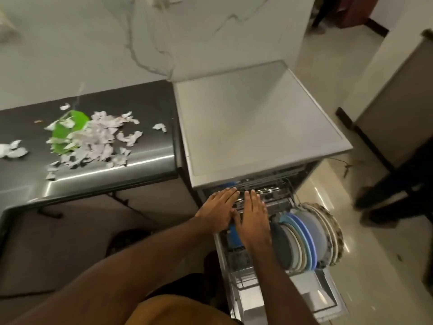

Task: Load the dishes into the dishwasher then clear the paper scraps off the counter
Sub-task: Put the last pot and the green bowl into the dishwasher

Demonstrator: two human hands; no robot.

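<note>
At the open grey dishwasher (257,123), my left hand (219,211) and right hand (254,218) lie flat, fingers straight, on its wire upper rack (271,185). Torn white paper scraps (93,139) litter the dark glossy table (145,148). They look feather-light and limp, so I'd sweep them together rather than pinch each one.

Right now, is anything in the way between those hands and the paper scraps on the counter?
Nothing visible. The left hand and right hand lie flat on the dishwasher's upper rack; the paper scraps sit to the left on the dark counter, some over a green dish, with open space between.
</note>
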